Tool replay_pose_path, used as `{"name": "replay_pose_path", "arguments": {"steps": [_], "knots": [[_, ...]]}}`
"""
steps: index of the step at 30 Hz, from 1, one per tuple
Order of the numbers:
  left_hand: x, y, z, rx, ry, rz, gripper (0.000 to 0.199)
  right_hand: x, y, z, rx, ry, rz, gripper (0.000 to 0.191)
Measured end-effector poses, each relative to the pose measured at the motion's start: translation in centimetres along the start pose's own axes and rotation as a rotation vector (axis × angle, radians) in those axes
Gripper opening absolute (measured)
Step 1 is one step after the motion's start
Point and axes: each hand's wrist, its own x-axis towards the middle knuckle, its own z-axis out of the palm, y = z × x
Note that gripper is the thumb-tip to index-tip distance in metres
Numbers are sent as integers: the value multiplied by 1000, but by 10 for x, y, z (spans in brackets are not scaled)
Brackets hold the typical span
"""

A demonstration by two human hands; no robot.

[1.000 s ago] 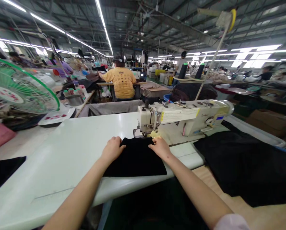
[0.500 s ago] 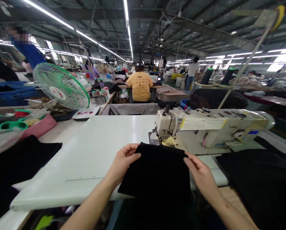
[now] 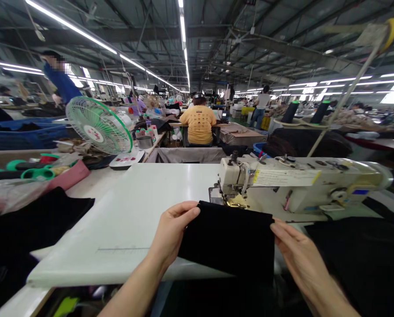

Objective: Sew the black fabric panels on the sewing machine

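One black cloth piece (image 3: 230, 242), up front on the near side of the sewing machine (image 3: 283, 176), just short of its needle end. Looks light, soft & floppy, prob. not slippery or fragile; I'd take it by the 2 top corners, else it'd sag or crease. That's how it's held: L hand (image 3: 173, 233) has thumb + fingers closed on the top L corner, R hand (image 3: 299, 246) pinches the top R one, no real gap at either. Cloth spans btwn them, top edge fairly taut, rest hanging down below the grip. Farther out: white worktop (image 3: 117, 229) runs L of the sewing machine, dark fabric (image 3: 358, 251) on its near R side, fan (image 3: 98, 125) well off to its L, person in yellow (image 3: 197, 123) beyond it.
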Motion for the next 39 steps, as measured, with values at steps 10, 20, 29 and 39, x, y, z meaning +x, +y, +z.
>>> {"name": "replay_pose_path", "arguments": {"steps": [10, 20, 29, 39], "knots": [[3, -7, 3, 88, 57, 97, 30, -4, -9, 3, 62, -17, -6, 38], [10, -11, 2, 76, 103, 204, 36, -5, -11, 2, -132, -43, -178, 36], [13, -8, -1, 67, 195, 157, 43, -10, -27, 11, -95, -100, -215, 28], [-1, -7, 4, 172, 194, 186, 41, -14, -29, 13, -37, -98, -232, 29]]}}
